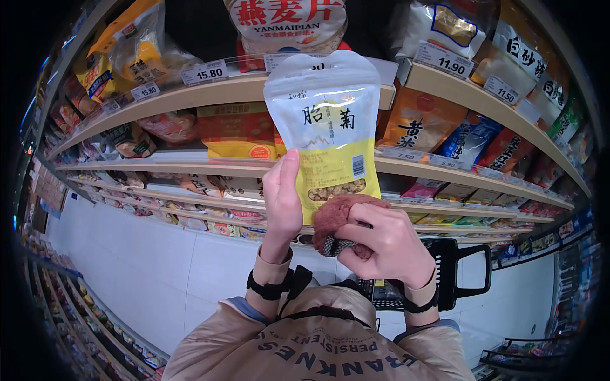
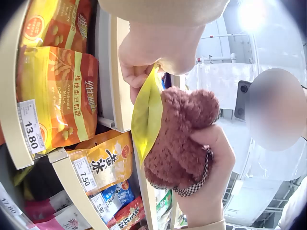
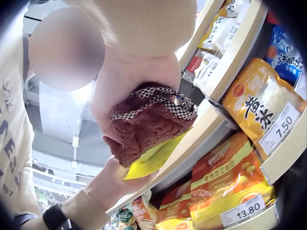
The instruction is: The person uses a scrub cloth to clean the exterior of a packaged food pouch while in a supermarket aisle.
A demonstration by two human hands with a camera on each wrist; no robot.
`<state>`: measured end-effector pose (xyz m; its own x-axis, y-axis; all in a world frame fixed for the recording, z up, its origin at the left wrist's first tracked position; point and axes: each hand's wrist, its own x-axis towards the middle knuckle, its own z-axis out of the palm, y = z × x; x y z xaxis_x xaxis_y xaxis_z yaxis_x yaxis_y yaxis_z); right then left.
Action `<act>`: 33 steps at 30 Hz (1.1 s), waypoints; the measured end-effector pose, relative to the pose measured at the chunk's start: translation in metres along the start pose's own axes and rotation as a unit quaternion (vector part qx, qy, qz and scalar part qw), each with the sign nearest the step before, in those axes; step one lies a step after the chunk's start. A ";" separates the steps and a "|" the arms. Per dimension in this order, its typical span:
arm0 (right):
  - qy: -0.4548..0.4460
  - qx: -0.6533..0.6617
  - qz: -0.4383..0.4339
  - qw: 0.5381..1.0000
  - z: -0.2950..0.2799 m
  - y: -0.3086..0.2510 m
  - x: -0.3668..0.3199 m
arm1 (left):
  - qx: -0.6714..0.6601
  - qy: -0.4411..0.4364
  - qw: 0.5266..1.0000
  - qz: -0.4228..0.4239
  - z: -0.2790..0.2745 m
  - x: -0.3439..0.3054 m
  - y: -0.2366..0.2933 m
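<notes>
In the head view my left hand (image 1: 283,200) grips the left edge of a zip-top pouch of dried chrysanthemum buds (image 1: 333,133), pale above and yellow below. It stands upright, label facing me, its clear window near the bottom. My right hand (image 1: 395,244) holds a bunched brown fluffy cloth (image 1: 346,216) with black-and-white checked trim, which overlaps the pouch's lower right corner. Seen edge-on in the left wrist view, the yellow pouch (image 2: 147,115) lies right against the brown cloth (image 2: 175,139). The right wrist view shows the checked trim (image 3: 134,108) under my right hand's palm.
Shelves (image 1: 241,90) of bagged foods with price tags curve in front. An oatmeal bag (image 1: 292,25) stands behind the pouch's top, and yellow rice bags (image 1: 419,120) to its right. A black shopping basket (image 1: 448,270) is below my right hand. White floor tiles (image 1: 140,254) lie below.
</notes>
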<state>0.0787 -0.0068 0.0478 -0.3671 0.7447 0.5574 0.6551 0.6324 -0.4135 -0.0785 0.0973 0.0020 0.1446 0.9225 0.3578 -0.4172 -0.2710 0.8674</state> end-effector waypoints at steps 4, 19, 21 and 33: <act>0.023 -0.003 0.057 0.998 -0.020 0.019 -0.010 | -0.022 0.011 1.000 0.013 0.004 0.000 0.004; 0.016 0.033 0.000 0.999 0.000 0.000 0.011 | -0.004 0.022 1.000 0.008 0.007 0.000 0.001; 0.007 0.049 0.031 0.998 -0.012 0.012 0.007 | 0.009 0.022 1.000 0.018 0.002 -0.002 0.001; 0.176 -0.037 0.019 0.984 -0.002 0.009 0.025 | 0.090 -0.034 0.994 0.048 -0.003 0.000 -0.011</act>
<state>0.0762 0.0172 0.0597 -0.0986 0.6390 0.7629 0.7143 0.5792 -0.3928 -0.0765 0.1006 -0.0081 0.1751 0.8709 0.4592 -0.2657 -0.4073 0.8738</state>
